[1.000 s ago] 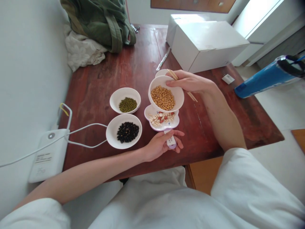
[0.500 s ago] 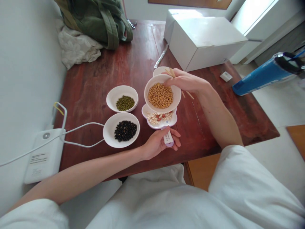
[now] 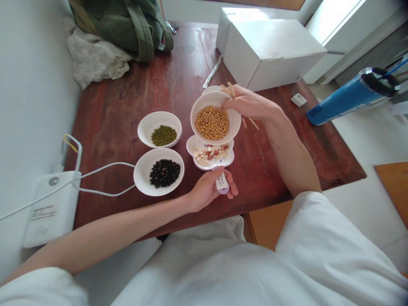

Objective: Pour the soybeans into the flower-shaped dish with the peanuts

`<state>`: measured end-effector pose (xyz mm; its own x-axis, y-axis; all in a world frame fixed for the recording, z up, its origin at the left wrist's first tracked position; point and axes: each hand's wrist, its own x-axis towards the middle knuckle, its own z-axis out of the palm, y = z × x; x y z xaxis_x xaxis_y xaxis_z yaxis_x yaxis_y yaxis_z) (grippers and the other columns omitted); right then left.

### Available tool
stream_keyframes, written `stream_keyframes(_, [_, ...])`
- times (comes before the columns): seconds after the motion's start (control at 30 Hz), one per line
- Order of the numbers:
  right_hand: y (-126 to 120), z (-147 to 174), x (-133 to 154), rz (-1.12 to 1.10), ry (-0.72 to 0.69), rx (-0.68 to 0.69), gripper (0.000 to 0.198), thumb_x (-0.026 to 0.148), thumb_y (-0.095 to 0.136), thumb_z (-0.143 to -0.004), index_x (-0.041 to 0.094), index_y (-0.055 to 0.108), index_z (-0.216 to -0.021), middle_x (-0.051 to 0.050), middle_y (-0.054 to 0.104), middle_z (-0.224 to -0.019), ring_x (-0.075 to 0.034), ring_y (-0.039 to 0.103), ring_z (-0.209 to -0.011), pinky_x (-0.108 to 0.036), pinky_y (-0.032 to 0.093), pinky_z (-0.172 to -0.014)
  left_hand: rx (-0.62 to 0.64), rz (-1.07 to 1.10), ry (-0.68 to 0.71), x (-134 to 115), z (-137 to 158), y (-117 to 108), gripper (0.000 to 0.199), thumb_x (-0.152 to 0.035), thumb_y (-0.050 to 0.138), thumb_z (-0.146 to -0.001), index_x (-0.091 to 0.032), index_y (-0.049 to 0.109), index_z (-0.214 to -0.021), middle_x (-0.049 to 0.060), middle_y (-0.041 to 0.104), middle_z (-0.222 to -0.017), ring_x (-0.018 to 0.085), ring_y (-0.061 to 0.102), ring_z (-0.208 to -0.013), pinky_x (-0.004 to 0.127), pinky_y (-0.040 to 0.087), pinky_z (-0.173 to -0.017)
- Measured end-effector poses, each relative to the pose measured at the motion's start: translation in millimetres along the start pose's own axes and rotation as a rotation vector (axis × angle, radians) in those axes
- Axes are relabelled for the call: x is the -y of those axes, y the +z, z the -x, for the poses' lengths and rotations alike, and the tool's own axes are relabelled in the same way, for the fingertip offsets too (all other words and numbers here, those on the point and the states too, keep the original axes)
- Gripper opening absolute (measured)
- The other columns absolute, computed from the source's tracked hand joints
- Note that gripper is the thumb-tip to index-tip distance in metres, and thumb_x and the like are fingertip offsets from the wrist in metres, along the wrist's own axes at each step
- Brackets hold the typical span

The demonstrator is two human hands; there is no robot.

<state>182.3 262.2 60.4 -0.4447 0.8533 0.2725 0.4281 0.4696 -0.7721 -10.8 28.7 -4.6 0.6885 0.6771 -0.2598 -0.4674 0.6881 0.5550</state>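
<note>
My right hand (image 3: 247, 102) is closed on the rim of a white bowl (image 3: 236, 121) of yellow soybeans (image 3: 212, 123), tilted toward me. A pair of wooden chopsticks (image 3: 228, 89) is tucked in the same hand. Below the bowl is a purple-rimmed flower-shaped dish (image 3: 216, 162) holding pale slivers and red-brown pieces. My left hand (image 3: 208, 190) grips its short labelled handle (image 3: 222, 182), thumb on top. To the left stand a bowl (image 3: 145, 127) of green beans (image 3: 164, 135) and a bowl (image 3: 142, 174) of black beans (image 3: 165, 173).
Another white bowl (image 3: 211, 89) shows partly behind the soybean bowl. A white box (image 3: 270, 46) and foil strip (image 3: 212, 72) lie farther back, near a green bag (image 3: 127, 29). Rightward are a charger plug (image 3: 298, 100) and blue bottle (image 3: 347, 100); leftward, a white power unit (image 3: 52, 208) with cable.
The whole view has shifted slightly, moving everything a little left and up. Both hands keep their holds, and the bowl stays tilted above the dish.
</note>
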Motion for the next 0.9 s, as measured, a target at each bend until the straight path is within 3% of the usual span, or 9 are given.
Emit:
stream_keyframes(0.1, [-5.4, 4.8, 13.4, -0.103, 0.068, 0.190, 0.006, 0.025, 0.070, -0.087, 0.021, 0.072, -0.083, 0.003, 0.067, -0.074, -0.020, 0.067, -0.075, -0.046, 0.068, -0.082, -0.002, -0.003, 0.010, -0.1, -0.2, 1.0, 0.055, -0.068, 0.081, -0.100, -0.015, 0.070, -0.093, 0.013, 0.080, -0.078, 0.020, 0.073, -0.070, 0.028, 0.056, -0.069])
stream_keyframes(0.27, [-14.6, 19.2, 32.5, -0.117, 0.053, 0.152, 0.002, 0.023, 0.067, -0.083, 0.022, 0.067, -0.085, 0.001, 0.068, -0.084, -0.023, 0.066, -0.088, -0.047, 0.063, -0.095, 0.004, 0.001, 0.022, 0.9, -1.1, 1.5, 0.056, -0.070, 0.083, -0.099, -0.016, 0.069, -0.094, 0.013, 0.080, -0.076, 0.020, 0.073, -0.068, 0.027, 0.055, -0.067])
stream_keyframes(0.57, [-21.3, 43.6, 53.9, 0.064, 0.106, 0.055, 0.009, 0.030, 0.065, -0.088, 0.025, 0.060, -0.082, 0.000, 0.061, -0.081, -0.026, 0.063, -0.092, -0.049, 0.059, -0.101, 0.018, -0.040, 0.026, 1.0, -1.0, 1.3, 0.060, -0.074, 0.084, -0.096, -0.016, 0.067, -0.091, 0.015, 0.082, -0.077, 0.019, 0.071, -0.063, 0.027, 0.054, -0.066])
stream_keyframes(0.9, [-4.4, 44.8, 41.4, 0.228, 0.041, -0.036, 0.011, 0.017, 0.061, -0.083, 0.028, 0.061, -0.085, -0.002, 0.075, -0.090, -0.028, 0.066, -0.089, -0.055, 0.065, -0.096, 0.024, -0.049, 0.035, 0.8, -1.3, 3.2, 0.058, -0.072, 0.082, -0.098, -0.016, 0.066, -0.092, 0.015, 0.081, -0.076, 0.020, 0.071, -0.065, 0.029, 0.053, -0.066])
